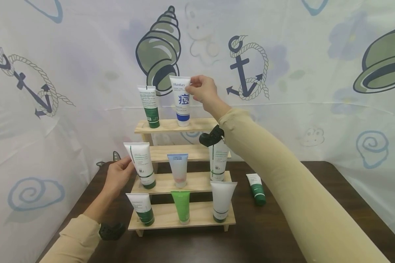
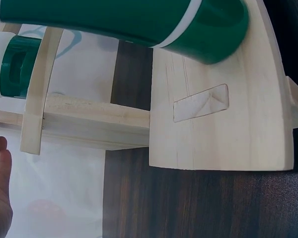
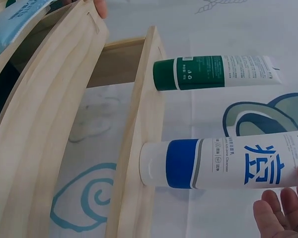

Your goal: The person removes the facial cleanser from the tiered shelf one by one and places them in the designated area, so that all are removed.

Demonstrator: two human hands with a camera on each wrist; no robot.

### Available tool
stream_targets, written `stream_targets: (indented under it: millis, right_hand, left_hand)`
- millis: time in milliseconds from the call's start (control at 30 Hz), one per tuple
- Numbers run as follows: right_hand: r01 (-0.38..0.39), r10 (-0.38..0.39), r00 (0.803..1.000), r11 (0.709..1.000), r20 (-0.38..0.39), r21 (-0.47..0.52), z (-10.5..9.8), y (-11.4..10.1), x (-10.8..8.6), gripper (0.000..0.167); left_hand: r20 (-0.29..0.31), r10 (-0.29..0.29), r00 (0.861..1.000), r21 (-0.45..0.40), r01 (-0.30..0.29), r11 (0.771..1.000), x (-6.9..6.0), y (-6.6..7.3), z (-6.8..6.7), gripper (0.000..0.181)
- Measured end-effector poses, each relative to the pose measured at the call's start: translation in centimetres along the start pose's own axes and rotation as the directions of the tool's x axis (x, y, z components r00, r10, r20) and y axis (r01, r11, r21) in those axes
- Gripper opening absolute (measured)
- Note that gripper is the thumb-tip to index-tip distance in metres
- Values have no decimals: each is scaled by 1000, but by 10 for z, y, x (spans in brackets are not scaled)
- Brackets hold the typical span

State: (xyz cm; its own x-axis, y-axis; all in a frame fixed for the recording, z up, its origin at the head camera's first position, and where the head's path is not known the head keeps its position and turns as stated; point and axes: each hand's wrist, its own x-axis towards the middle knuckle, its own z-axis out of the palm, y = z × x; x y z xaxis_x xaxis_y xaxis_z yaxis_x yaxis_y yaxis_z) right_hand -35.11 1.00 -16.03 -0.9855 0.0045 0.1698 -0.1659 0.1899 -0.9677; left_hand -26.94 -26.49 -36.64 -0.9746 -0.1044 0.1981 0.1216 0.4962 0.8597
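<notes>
My right hand [image 1: 202,91] pinches the upper side of a white and blue cleanser tube [image 1: 183,104], thumb in front. The tube stands cap down on the top tier of a wooden display stand [image 1: 200,125]. To its left stands a white and green tube [image 1: 149,106], also seen in the right wrist view [image 3: 213,72]. My left hand [image 1: 116,178] is at the stand's left side, beside a large white tube [image 1: 141,162] with a green cap. Its fingers look straight in the left wrist view, and a fingertip [image 3: 100,7] meets a tier's end in the right wrist view.
Lower tiers hold a pale blue tube [image 1: 178,170], a green tube [image 1: 181,206], a white tube [image 1: 222,199] and others. Another white and green tube [image 1: 256,189] lies on the dark table [image 1: 270,233] at right. A patterned curtain [image 1: 95,73] hangs behind.
</notes>
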Motion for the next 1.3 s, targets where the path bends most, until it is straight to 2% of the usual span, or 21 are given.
stream_targets:
  millis: [333, 800, 1067, 1300]
  right_hand:
    - [-4, 4, 1000, 1000, 27, -6, 4, -1, 1, 31]
    - [42, -42, 999, 998, -3, -39, 1, 2, -4, 26]
    - [119, -121, 992, 992, -38, -50, -13, -1, -14, 22]
    - [167, -170, 983, 985, -68, -47, -36, -6, -22, 21]
  left_hand:
    - [0, 5, 1000, -9, -5, 1000, 0, 0, 0, 54]
    - [-3, -12, 1000, 11, 12, 1000, 0, 2, -1, 56]
    - [-6, -22, 1000, 21, 22, 1000, -1, 3, 0, 56]
    - [0, -44, 999, 23, 44, 999, 0, 4, -1, 57]
